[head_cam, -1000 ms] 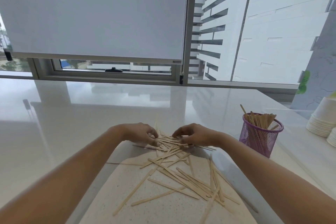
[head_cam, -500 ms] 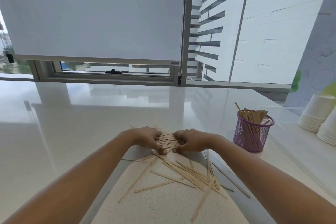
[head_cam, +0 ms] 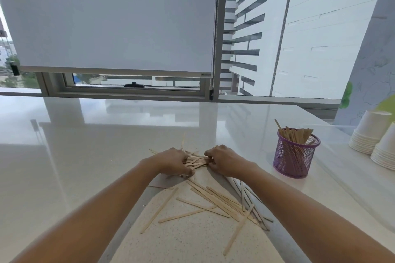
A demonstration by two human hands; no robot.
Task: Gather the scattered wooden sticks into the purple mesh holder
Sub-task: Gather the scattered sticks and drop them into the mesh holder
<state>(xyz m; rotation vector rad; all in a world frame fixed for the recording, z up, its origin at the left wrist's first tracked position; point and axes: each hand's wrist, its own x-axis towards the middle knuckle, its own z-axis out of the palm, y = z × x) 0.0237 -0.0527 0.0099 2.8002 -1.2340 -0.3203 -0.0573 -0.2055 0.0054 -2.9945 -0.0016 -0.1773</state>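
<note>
Several thin wooden sticks (head_cam: 215, 200) lie scattered on the white counter (head_cam: 85, 156) in front of me. Farther back, a bunch of sticks (head_cam: 195, 161) is pressed together between my two hands. My left hand (head_cam: 173, 162) closes on the bunch from the left, my right hand (head_cam: 222, 161) from the right, fingers curled around the stick ends. The purple mesh holder (head_cam: 294, 156) stands upright to the right of my right hand, apart from it, with several sticks standing inside.
Two stacks of white paper cups (head_cam: 376, 143) stand at the far right beyond the holder. The window frame (head_cam: 128, 92) and a lowered blind run along the counter's back edge.
Both hands have drawn closer together, squeezing the far sticks into a tighter bunch. The camera view has shifted slightly, so the holder sits more to the left.
</note>
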